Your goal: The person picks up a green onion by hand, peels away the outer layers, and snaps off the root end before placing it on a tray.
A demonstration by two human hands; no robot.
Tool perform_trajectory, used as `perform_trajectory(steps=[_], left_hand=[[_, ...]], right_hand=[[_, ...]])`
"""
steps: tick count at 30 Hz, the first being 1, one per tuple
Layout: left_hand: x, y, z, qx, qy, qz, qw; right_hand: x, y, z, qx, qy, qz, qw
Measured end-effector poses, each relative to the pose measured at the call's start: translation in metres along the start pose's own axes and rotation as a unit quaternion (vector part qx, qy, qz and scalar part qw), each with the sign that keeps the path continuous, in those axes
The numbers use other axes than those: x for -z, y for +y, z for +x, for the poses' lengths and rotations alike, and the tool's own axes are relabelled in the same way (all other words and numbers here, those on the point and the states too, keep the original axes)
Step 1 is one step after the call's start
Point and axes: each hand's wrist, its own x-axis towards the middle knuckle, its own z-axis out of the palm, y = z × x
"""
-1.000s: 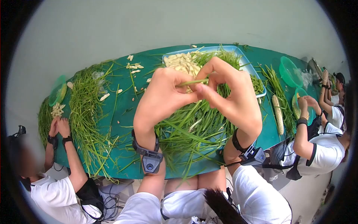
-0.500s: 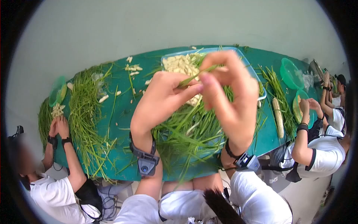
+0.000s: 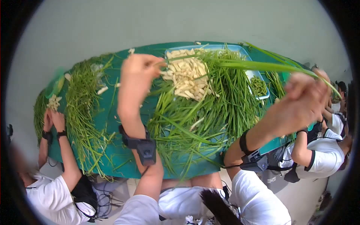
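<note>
Over the green table (image 3: pixel 125 171), head view: my right hand (image 3: pixel 305 88) is clutching long leaves (image 3: pixel 258 66) above the leaf pile (image 3: pixel 240 101); my left hand (image 3: pixel 138 73) is hovering beside white pieces (image 3: pixel 187 75), grip unclear. Parting leaves seems underway; next is probably calling for loosening the right.

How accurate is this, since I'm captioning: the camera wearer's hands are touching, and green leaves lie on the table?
Not touching: the head view shows the left hand and right hand apart, while green leaves lie on the table.
</note>
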Motion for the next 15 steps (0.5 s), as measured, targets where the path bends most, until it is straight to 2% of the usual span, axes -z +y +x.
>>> perform_trajectory(steps=[2, 4, 5, 8, 9, 10, 11, 13, 14, 15], left_hand=[[0.015, -0.014, 0.002, 0.009, 0.038, 0.044, 0.998], [0.03, -0.018, 0.001, 0.032, 0.032, 0.061, 0.997], [0.034, -0.015, -0.001, 0.043, 0.036, 0.045, 0.997], [0.037, -0.026, 0.004, 0.042, 0.056, 0.069, 0.995], [0.036, -0.024, 0.004, 0.042, 0.055, 0.069, 0.995], [0.034, -0.021, 0.003, 0.036, 0.054, 0.072, 0.995], [0.032, -0.018, 0.001, 0.033, 0.053, 0.074, 0.995], [0.028, -0.021, 0.002, 0.029, 0.049, 0.061, 0.997], [0.026, -0.024, 0.003, 0.022, 0.045, 0.049, 0.998], [0.025, -0.026, 0.004, 0.021, 0.047, 0.05, 0.997]], right_hand=[[0.032, -0.002, 0.01, 0.115, 0.079, -0.16, 0.977], [0.056, -0.004, 0.019, 0.12, 0.095, -0.038, 0.988], [0.065, -0.004, 0.021, 0.119, 0.094, -0.038, 0.988], [0.083, -0.006, 0.027, 0.209, -0.013, -0.044, 0.977], [0.083, -0.006, 0.026, 0.165, 0.004, -0.125, 0.978], [0.075, 0.003, 0.024, 0.182, 0.014, -0.204, 0.962], [0.07, 0.004, 0.025, 0.088, -0.049, -0.279, 0.955], [0.051, 0.039, 0.032, -0.105, -0.144, -0.325, 0.929], [0.043, 0.066, 0.029, -0.206, -0.156, -0.328, 0.909], [0.048, 0.095, 0.02, -0.217, -0.179, -0.34, 0.897]])
